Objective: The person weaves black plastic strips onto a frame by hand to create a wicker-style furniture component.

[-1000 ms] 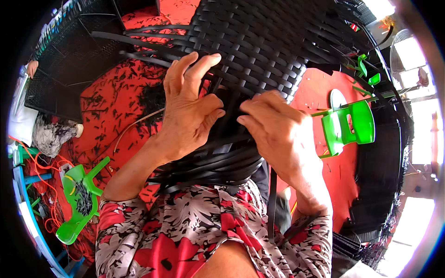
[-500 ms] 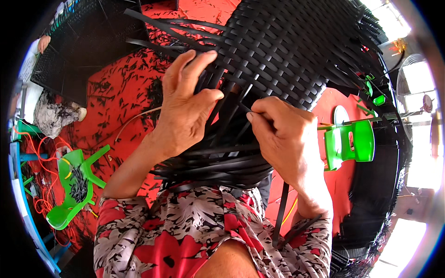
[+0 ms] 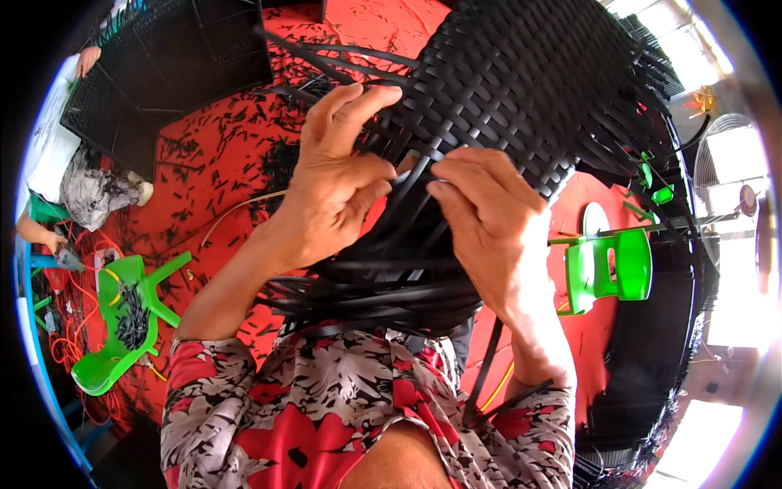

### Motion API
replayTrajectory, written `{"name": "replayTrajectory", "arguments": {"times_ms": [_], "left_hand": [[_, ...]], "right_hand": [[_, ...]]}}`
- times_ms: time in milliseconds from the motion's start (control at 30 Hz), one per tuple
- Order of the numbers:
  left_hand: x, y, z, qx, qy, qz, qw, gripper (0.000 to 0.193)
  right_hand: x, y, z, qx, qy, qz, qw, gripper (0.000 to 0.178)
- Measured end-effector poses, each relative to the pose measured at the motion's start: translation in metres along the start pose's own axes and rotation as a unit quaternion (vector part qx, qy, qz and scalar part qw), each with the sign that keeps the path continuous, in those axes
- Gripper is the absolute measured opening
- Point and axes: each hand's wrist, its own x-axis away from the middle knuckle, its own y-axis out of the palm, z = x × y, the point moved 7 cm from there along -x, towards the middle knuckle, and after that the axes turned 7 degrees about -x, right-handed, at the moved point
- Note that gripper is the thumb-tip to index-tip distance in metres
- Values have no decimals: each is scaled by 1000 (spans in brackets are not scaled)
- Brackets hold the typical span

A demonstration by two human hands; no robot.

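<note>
A black woven panel point(image 3: 513, 77) of flat plastic strips lies ahead of me, its near edge trailing loose strips point(image 3: 391, 285) toward my lap. At that edge my left hand point(image 3: 338, 183) pinches a black plastic strip between thumb and finger, while its other fingers stretch up beside the weave. Close to its right, my right hand point(image 3: 493, 228) has thumb and fingers pressed together on the strip, right against the panel's near edge. The strip's ends are hidden by my fingers. More strips stick out from the panel's left and right sides.
Black scraps litter the red floor covering point(image 3: 199, 191). One green chair point(image 3: 122, 326) at left holds scraps; another green chair point(image 3: 611, 269) stands at right. Far left, a person's hand point(image 3: 53, 240) holds a tool near orange cables. A dark woven piece point(image 3: 175, 73) stands behind.
My left thumb and finger have closed on the strip. My right hand has shifted slightly up and left. At far left, another person's hand with a tool has come into view.
</note>
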Motion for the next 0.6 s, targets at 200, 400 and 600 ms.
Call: {"name": "replayTrajectory", "arguments": {"times_ms": [200, 400, 600], "left_hand": [[-20, -53, 38, -46, 124, 69, 989, 18], [20, -6, -28, 110, -155, 105, 976, 16], [15, 19, -48, 151, -222, 54, 962, 14]], "right_hand": [[-15, 12, -7, -213, 50, -72, 973, 19], [-9, 11, 17, -184, 261, -58, 946, 17], [-19, 16, 17, -81, 208, -114, 968, 13]]}}
